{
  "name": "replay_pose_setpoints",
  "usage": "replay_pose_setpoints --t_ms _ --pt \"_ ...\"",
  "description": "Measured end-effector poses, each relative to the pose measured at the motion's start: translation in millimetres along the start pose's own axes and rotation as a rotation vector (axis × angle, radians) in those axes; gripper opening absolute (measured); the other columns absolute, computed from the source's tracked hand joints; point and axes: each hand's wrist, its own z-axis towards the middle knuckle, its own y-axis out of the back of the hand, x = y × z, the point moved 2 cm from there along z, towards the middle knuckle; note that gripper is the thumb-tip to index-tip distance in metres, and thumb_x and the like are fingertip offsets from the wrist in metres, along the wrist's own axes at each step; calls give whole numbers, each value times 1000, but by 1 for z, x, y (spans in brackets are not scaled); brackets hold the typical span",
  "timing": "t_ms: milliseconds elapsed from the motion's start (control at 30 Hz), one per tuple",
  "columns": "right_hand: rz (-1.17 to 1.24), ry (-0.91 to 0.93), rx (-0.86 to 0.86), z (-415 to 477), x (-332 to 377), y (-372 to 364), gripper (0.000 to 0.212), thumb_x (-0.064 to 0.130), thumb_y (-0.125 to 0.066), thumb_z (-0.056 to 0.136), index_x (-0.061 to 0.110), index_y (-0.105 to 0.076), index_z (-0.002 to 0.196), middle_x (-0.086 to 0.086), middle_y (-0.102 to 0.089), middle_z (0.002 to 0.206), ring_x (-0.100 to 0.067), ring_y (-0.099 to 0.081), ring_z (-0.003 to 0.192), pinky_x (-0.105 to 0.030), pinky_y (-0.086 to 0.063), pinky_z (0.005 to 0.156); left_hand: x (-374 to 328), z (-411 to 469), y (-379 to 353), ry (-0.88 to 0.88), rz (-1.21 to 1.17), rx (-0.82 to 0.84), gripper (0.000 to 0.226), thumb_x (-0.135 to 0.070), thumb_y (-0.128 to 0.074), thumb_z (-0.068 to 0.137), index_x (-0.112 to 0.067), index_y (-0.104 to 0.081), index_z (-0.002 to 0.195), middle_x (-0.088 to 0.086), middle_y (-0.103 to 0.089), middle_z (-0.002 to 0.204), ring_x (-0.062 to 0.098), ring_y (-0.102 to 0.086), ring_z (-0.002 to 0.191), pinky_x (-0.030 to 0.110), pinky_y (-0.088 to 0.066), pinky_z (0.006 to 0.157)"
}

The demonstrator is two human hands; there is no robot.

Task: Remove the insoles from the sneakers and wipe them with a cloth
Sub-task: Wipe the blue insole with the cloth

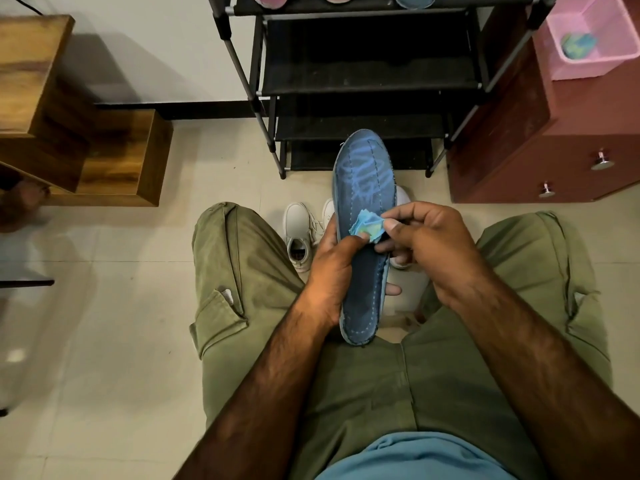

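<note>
L hand (pixel 329 268) — insole (pixel 365 174), R hand (pixel 429 237) — cloth (pixel 367 226)

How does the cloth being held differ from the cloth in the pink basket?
The held cloth is pinched by the right hand against the blue insole, which the left hand grips; the basket cloth lies untouched in the pink basket. The held cloth is over the lap; the basket cloth sits up on the reddish cabinet. Both are crumpled and blue-green.

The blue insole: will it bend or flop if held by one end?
Probably fairly stiff: the toe half of the blue insole projects past the left hand without drooping. Likely light, since one hand carries it. Its stitched fabric face should not be slippery.
</note>
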Motion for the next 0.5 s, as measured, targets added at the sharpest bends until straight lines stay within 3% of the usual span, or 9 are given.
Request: replay_pose_setpoints --t_ms 133,267,333,500 --pt "-31 66 42 0 3 2 15 3 -65 95 15 -65 105 -5 -76 88 -23 -76 78 -32 -53 58 0 -1 0 0 -7 -8 41 -11 -53 102 -30 -56 139 14 -69 129 43 -71 102 57 -60 68" --pt "-149 145 78 -3 4 1 27 -7 -64 91 17 -68 103 -3 -75 99 -18 -75 75 -18 -51 56 -1 -1 0 50 -39 -15 39 -12 -52 102 -26 -58 137 17 -69 128 43 -71 103 60 -59 70" --pt "-199 187 48 -3 3 0 25 -2 -69 89 20 -69 101 -1 -75 96 -17 -74 72 -18 -51 55 -3 -3 -2 75 -45 -6 38 -11 -51 102 -22 -58 138 19 -70 125 43 -72 102 59 -60 69" --pt "-412 263 -42 -2 1 -2 20 24 -81 83 33 -68 96 4 -71 90 -15 -72 69 -34 -60 62 -3 -5 -4 114 -53 25 43 -10 -46 101 -24 -57 140 19 -70 126 40 -74 96 56 -61 64"
